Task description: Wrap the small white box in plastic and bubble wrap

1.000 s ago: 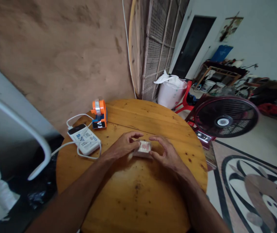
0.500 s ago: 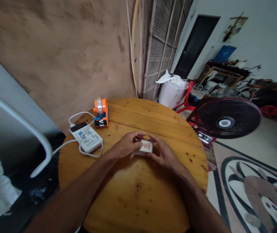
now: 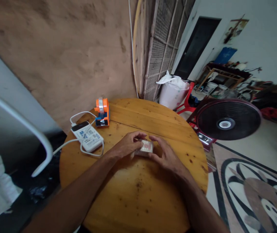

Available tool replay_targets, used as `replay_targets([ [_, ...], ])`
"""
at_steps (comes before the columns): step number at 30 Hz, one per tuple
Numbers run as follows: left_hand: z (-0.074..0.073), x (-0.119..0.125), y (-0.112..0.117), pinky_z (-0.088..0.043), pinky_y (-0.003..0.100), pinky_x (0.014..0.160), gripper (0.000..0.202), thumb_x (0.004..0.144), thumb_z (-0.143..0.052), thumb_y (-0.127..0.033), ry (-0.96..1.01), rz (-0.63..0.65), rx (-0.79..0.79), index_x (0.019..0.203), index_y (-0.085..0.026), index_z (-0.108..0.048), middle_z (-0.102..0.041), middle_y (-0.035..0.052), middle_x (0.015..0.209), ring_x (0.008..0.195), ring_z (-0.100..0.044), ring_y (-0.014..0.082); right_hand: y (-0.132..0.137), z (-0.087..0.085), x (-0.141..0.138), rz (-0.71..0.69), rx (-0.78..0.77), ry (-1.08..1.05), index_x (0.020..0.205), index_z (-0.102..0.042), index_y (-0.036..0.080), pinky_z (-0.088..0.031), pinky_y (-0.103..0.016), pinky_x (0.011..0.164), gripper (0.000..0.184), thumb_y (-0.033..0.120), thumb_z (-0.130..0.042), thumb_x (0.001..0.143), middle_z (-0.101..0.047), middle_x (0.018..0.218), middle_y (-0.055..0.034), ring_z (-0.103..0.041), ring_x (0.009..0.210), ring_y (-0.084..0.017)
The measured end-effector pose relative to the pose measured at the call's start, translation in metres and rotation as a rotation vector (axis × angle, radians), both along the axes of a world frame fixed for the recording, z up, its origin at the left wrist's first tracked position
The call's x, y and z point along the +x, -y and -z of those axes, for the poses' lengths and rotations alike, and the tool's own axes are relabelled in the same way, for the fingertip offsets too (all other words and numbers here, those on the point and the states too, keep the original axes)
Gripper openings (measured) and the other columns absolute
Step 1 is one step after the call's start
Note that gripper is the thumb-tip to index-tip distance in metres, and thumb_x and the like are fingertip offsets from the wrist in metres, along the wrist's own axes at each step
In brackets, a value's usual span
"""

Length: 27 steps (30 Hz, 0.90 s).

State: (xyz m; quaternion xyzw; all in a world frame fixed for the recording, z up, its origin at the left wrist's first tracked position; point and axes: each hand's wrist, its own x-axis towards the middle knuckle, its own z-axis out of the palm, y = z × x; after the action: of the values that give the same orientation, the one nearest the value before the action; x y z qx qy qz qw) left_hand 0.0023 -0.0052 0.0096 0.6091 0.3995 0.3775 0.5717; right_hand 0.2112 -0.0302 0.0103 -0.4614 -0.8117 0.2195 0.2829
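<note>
A small white pack with red print (image 3: 147, 146), about the size of a deck of cards, sits on the round wooden table (image 3: 138, 194). Something see-through seems to lie around or under its lower edge; I cannot make it out clearly. My left hand (image 3: 128, 144) grips the pack's left side, thumb on top and fingers curled behind. On the other side, my right hand (image 3: 164, 151) is spread, thumb and fingers apart around the pack's right end, with a small gap between them and it.
At the table's left are a white power bank (image 3: 87, 137) with a looped white cable and an orange-and-blue tape dispenser (image 3: 102, 111). Past the right edge stands a dark fan (image 3: 228, 119). A white sack (image 3: 173, 92) and a red chair (image 3: 188, 100) are behind the table.
My right hand has opened slightly, its fingers moving away from the pack's right end. My left hand keeps its hold. The view has shifted a little.
</note>
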Motion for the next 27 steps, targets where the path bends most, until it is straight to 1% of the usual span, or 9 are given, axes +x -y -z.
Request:
replay_targets([
  [3,-0.004,-0.001,0.001,-0.049,0.03,0.077,0.04,0.073,-0.059,-0.021,-0.041,-0.001,-0.003,0.113,-0.014,-0.06,-0.067,0.0099,0.106,0.09,-0.063,0.0204,0.001,-0.009,-0.003,0.0,0.043,-0.047,0.121,-0.053,0.024,-0.04,-0.046,0.1,0.042,0.031,-0.062,0.081,-0.058,0.126,-0.009,-0.052,0.118,-0.027],
  [6,-0.004,-0.002,0.002,-0.049,0.03,0.076,0.043,0.073,-0.061,-0.023,-0.075,0.022,0.019,0.115,-0.014,-0.06,-0.067,0.0105,0.108,0.092,-0.062,0.0214,-0.001,-0.01,-0.003,-0.021,0.087,-0.075,0.111,-0.057,0.024,-0.043,-0.043,0.096,0.032,0.025,-0.062,0.079,-0.062,0.117,-0.0071,-0.056,0.111,-0.025],
  [10,-0.001,0.0,0.003,-0.048,0.03,0.075,0.046,0.075,-0.062,-0.028,-0.14,0.049,0.077,0.118,-0.015,-0.059,-0.066,0.0105,0.109,0.091,-0.062,0.0211,-0.004,-0.004,-0.003,0.011,0.106,-0.061,0.109,-0.057,0.024,-0.044,-0.041,0.093,0.031,0.023,-0.063,0.079,-0.063,0.114,-0.0065,-0.058,0.108,-0.024],
  [14,-0.001,0.005,0.005,-0.047,0.03,0.077,0.045,0.075,-0.065,-0.03,-0.118,0.06,0.104,0.117,-0.017,-0.061,-0.067,0.0087,0.108,0.09,-0.062,0.0204,-0.004,-0.001,-0.003,0.058,0.092,-0.057,0.107,-0.057,0.023,-0.045,-0.04,0.091,0.028,0.025,-0.063,0.08,-0.064,0.112,-0.0068,-0.059,0.105,-0.024],
  [22,-0.002,0.013,0.005,-0.044,0.029,0.078,0.031,0.078,-0.06,-0.029,-0.208,-0.021,0.208,0.106,-0.016,-0.068,-0.069,0.0057,0.101,0.088,-0.06,0.0192,-0.003,-0.003,-0.004,0.082,0.07,-0.071,0.106,-0.059,0.023,-0.045,-0.039,0.089,0.023,0.025,-0.059,0.083,-0.066,0.108,-0.006,-0.06,0.102,-0.024],
  [27,0.0,0.014,0.005,-0.044,0.026,0.074,0.028,0.08,-0.059,-0.03,-0.185,-0.028,0.203,0.102,-0.016,-0.069,-0.069,0.0047,0.097,0.085,-0.06,0.0177,-0.001,-0.005,-0.005,0.084,0.053,-0.084,0.104,-0.059,0.023,-0.045,-0.039,0.09,0.023,0.022,-0.059,0.08,-0.066,0.108,-0.0049,-0.06,0.103,-0.024],
])
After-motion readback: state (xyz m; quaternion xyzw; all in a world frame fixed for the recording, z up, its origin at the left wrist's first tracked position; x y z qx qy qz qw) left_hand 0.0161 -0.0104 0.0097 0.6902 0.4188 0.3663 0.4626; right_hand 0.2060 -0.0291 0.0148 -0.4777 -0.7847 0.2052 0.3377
